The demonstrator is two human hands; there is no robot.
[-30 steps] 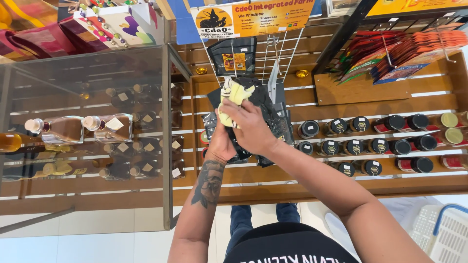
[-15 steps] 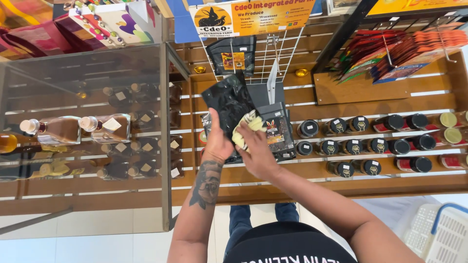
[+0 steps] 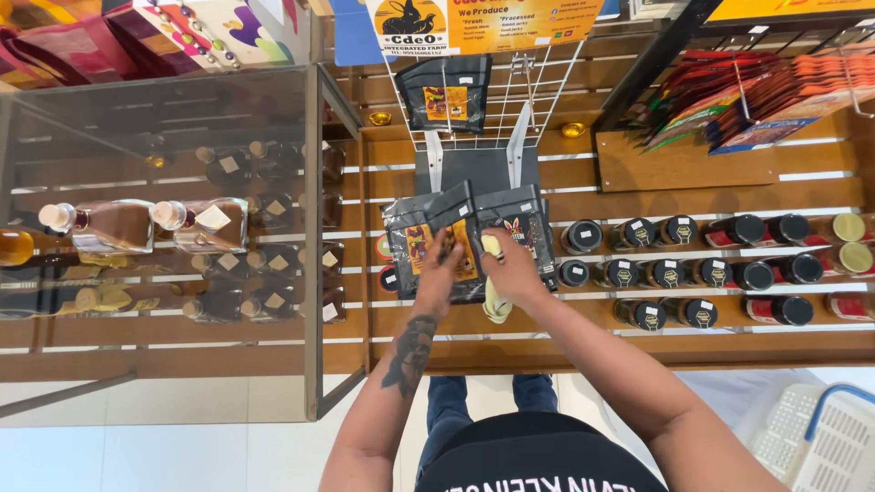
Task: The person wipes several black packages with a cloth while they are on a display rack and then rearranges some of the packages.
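Black pouches (image 3: 437, 246) with yellow labels stand side by side on the wooden shelf (image 3: 583, 351), just in front of the person. The left hand (image 3: 440, 269) presses flat on the front of the left pouch, fingers spread over its label. The right hand (image 3: 510, 269) is closed around a pale yellow cloth (image 3: 495, 301) and rests against the right pouch. To the right, rows of dark-lidded jars (image 3: 674, 273) fill the shelf. To the left, a glass case (image 3: 164, 237) holds bottles. Farther back, a wire rack (image 3: 483, 100) carries one more black pouch (image 3: 447, 91), hanging.
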